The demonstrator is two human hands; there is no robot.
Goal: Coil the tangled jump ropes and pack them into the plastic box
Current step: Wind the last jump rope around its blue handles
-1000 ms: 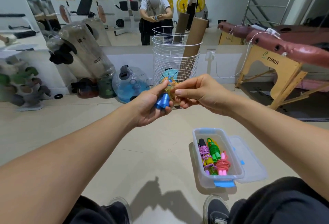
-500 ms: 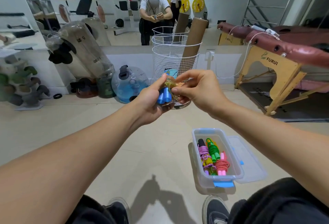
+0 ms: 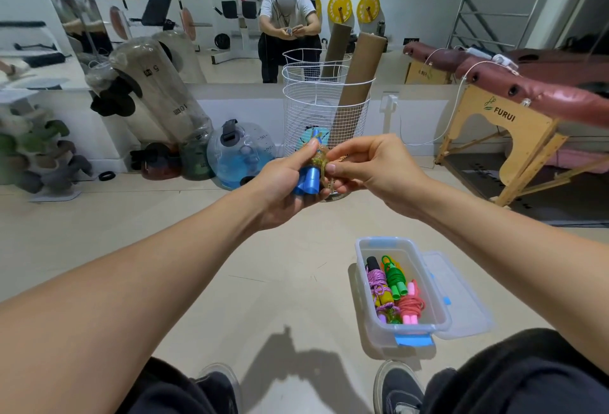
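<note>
Jump rope [image 3: 318, 163], blue-handled with limp yellowish cord, sits bundled in the left hand [image 3: 283, 188], clamped around its stiff handles; right hand [image 3: 369, 170] pinches the coil, above the floor beyond the plastic box [image 3: 438, 295].

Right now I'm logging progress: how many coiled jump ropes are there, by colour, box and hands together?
Purple coiled rope in the clear plastic box: 1
Green coiled rope: 1
Pink-red coiled rope: 1
Gold rope with blue handles, held in both hands: 1
Total: 4
</note>
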